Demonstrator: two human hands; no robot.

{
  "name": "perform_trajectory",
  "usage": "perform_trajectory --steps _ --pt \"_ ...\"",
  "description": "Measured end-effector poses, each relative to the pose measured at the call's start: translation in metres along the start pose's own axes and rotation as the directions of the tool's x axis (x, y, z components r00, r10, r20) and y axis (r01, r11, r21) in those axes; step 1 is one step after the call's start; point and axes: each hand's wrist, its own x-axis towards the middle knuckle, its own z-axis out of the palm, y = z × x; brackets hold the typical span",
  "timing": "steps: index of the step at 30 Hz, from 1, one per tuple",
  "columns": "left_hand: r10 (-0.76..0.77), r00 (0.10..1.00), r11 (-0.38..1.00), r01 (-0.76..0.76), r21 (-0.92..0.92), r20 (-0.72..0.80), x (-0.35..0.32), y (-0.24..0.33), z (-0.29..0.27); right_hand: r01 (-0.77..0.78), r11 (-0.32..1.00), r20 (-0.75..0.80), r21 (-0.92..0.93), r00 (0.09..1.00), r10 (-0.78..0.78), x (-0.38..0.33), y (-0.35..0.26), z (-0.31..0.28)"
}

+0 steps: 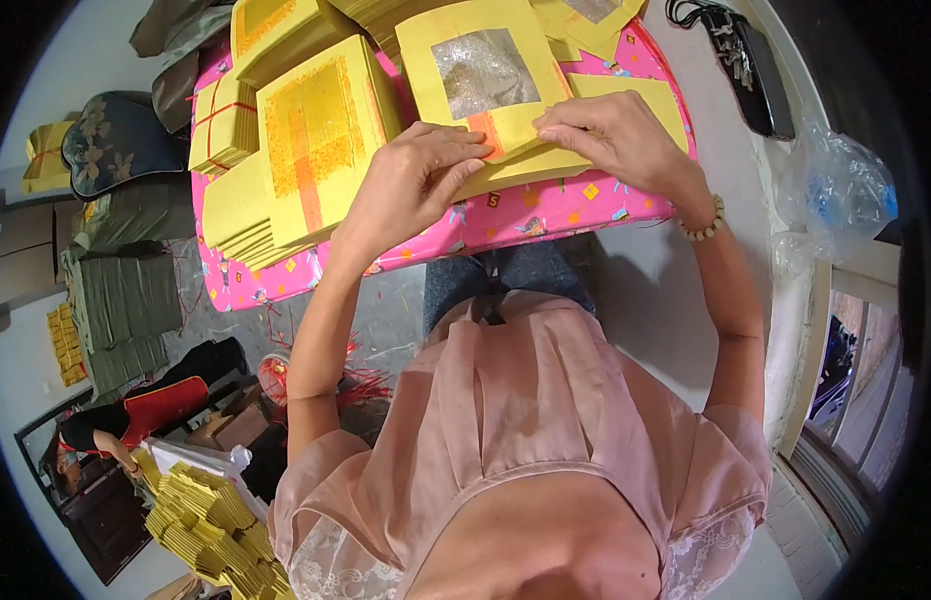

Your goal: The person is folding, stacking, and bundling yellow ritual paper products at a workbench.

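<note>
The silver-windowed paper [483, 72] lies atop yellow sheets [631, 92] on the glossy pink surface [526, 215], its near edge seemingly part-folded; left hand [411, 170] and right hand [626, 140] hold that edge, fingers bunched narrow. A red-tied bundle [224, 122] (crisp, blocky) looks finished; the grainy, orange-patched stack [316, 135] appears untied.

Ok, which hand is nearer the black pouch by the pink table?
Right. The right hand is left of the black pouch, on a yellow packet; the left hand is farther left, on that packet too.
</note>
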Motion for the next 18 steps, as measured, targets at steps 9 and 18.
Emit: perform_trajectory --steps 9,18 --pt "-0.024 1.000 1.000 0.024 -0.011 -0.016 0.0011 0.0013 0.0006 0.075 0.995 -0.099 0.060 0.993 -0.069 0.0007 0.0048 0.0045" --pt "-0.040 0.999 0.999 0.040 -0.018 -0.004 0.0009 0.0008 0.0000 -0.013 1.000 0.022 0.012 1.000 0.013 0.0012 -0.0013 -0.0013"
